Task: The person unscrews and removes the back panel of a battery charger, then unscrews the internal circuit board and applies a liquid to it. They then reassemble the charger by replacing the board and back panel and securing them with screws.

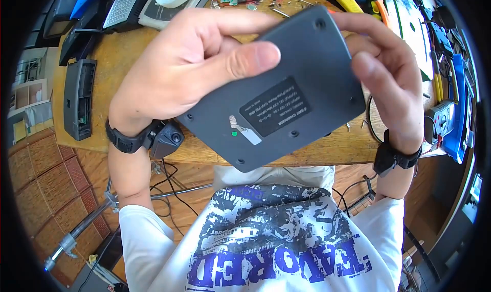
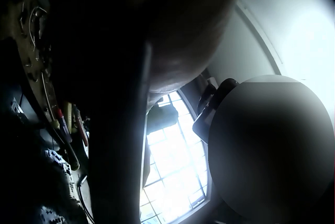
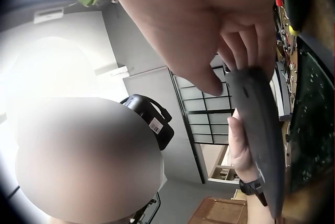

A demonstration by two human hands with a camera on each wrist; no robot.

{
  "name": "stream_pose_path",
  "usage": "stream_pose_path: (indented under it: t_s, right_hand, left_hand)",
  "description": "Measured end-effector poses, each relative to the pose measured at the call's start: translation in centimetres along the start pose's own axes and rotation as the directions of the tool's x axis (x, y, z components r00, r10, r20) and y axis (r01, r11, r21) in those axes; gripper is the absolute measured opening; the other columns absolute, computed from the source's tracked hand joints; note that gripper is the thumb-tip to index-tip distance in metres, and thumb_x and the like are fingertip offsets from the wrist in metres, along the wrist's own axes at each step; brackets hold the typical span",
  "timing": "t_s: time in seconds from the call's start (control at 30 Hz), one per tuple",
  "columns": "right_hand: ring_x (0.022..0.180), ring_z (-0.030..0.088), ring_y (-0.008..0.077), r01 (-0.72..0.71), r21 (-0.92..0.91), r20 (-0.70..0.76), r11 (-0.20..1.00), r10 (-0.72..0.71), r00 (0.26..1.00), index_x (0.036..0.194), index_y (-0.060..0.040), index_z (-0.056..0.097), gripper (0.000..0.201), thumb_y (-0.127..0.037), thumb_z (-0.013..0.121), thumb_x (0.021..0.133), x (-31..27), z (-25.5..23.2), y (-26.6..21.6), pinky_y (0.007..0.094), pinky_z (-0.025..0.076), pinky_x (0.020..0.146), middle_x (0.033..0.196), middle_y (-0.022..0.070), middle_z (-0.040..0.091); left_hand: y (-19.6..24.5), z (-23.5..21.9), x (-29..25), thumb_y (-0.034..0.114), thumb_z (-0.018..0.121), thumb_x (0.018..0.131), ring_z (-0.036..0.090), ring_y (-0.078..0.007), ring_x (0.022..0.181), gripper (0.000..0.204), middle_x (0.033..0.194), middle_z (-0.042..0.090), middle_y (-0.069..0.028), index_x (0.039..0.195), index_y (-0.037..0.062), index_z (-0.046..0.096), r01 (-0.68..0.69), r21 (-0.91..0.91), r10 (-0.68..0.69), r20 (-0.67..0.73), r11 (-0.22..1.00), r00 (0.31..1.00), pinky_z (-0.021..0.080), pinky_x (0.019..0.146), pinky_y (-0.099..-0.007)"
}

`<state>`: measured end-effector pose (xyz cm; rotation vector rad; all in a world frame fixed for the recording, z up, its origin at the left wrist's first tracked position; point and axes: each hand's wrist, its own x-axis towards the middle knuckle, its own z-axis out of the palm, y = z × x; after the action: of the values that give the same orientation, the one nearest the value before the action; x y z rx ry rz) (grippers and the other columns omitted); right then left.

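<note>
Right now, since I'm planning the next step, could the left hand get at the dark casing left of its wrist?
Probably not while the left hand grips the charger. The casing lies nearby with nothing visible over it, so the way looks free once that hand lets go.

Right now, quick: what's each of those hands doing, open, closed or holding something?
Left hand: closed, holding the flat black device.
Right hand: at the device's edge; whether it grips cannot be told.
</note>
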<state>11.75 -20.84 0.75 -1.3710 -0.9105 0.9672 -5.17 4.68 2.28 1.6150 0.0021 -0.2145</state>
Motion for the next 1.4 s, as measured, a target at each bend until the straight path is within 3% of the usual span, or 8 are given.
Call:
stream_pose_path:
  t_s: [0.13,0.33,0.47,0.6,0.7,0.77,0.87,1.4]
  right_hand:
    - [0.109,0.077,0.0179,-0.081,-0.032,0.05,0.996,0.083,0.995,0.148,0.0107,0.05,0.049,-0.003,0.067,0.104,-0.3,0.2,0.0,0.0271,0.06,0.093,0.116,0.0157,0.078]
    - [0.113,0.075,0.0175,-0.108,0.089,-0.039,0.99,0.112,0.993,0.147,0.0099,0.047,0.049,0.003,0.067,0.103,-0.2,-1.0,0.8,0.0279,0.059,0.099,0.126,0.0164,0.075]
    - [0.113,0.075,0.0172,-0.085,0.061,-0.081,0.994,0.09,0.993,0.147,0.0102,0.048,0.049,0.001,0.068,0.103,-0.8,-1.1,1.3,0.0281,0.059,0.099,0.127,0.0164,0.074]
    - [0.118,0.073,0.0174,-0.285,-0.056,-0.036,0.957,0.283,0.958,0.151,0.0078,0.048,0.063,-0.006,0.078,0.098,-0.8,-1.2,-0.6,0.0306,0.058,0.101,0.13,0.0134,0.074]
    - [0.137,0.064,0.0256,-0.092,-0.528,-0.143,0.844,0.019,0.99,0.16,0.0041,0.044,0.098,-0.027,0.095,0.083,-0.7,-0.8,-0.5,0.039,0.054,0.11,0.148,0.015,0.065]
    - [0.154,0.048,0.0355,0.353,-0.766,0.25,0.538,-0.257,0.934,0.168,-0.0002,0.036,0.133,-0.044,0.103,0.061,-0.5,-1.7,0.1,0.0472,0.045,0.121,0.167,0.0171,0.049]
    - [0.159,0.037,0.0419,0.32,-0.792,0.308,0.519,-0.113,0.945,0.171,-0.0009,0.032,0.147,-0.052,0.103,0.053,-0.8,0.1,0.5,0.0505,0.037,0.126,0.174,0.0211,0.037]
    - [0.147,0.05,0.0467,0.244,-0.875,0.247,0.419,-0.048,0.968,0.17,-0.0031,0.035,0.139,-0.032,0.099,0.05,-1.3,1.7,0.7,0.0519,0.045,0.121,0.163,0.0229,0.049]
  left_hand:
    - [0.1,-0.2,-0.1,0.035,0.076,0.105,0.072,-0.0135,0.109,0.069,0.123,0.077,-0.0127,0.154,-0.0091,0.055,0.191,0.018,-0.192,0.022,0.981,0.981,0.056,0.096,-0.0272]
    - [-0.2,0.2,-1.2,0.04,0.102,0.065,0.054,-0.0318,0.138,0.122,0.153,0.05,-0.0202,0.164,-0.0015,0.045,-0.247,0.779,0.306,0.075,0.576,0.949,0.043,0.115,-0.0426]
    - [-0.2,2.7,-1.7,0.022,0.103,0.052,0.049,-0.0436,0.139,0.131,0.151,0.044,-0.0243,0.164,-0.0033,0.04,-0.147,0.88,0.273,0.02,0.452,0.962,0.041,0.119,-0.0469]
    - [0.3,4.1,-2.2,0.01,0.096,0.055,0.051,-0.0458,0.135,0.124,0.147,0.046,-0.0251,0.163,-0.0065,0.037,-0.079,0.879,0.221,-0.03,0.469,0.975,0.044,0.116,-0.0485]
    - [0.7,4.3,-2.5,0.01,0.096,0.056,0.051,-0.046,0.133,0.124,0.146,0.047,-0.0255,0.162,-0.0085,0.036,-0.087,0.876,0.17,0.005,0.474,0.985,0.046,0.115,-0.049]
    - [0.7,4.7,-2.6,0.01,0.097,0.057,0.052,-0.0461,0.133,0.123,0.147,0.046,-0.0258,0.162,-0.0089,0.035,-0.064,0.878,0.122,0.007,0.474,0.993,0.046,0.115,-0.0494]
    - [0.7,5.0,-2.4,0.011,0.097,0.058,0.052,-0.0463,0.133,0.123,0.147,0.046,-0.026,0.162,-0.0093,0.034,-0.047,0.891,0.08,0.012,0.452,0.997,0.046,0.115,-0.0503]
    - [0.4,4.8,-2.2,0.011,0.098,0.06,0.053,-0.0442,0.135,0.125,0.149,0.047,-0.0232,0.165,-0.0053,0.033,-0.064,0.912,0.057,0.044,0.405,0.997,0.048,0.115,-0.0498]
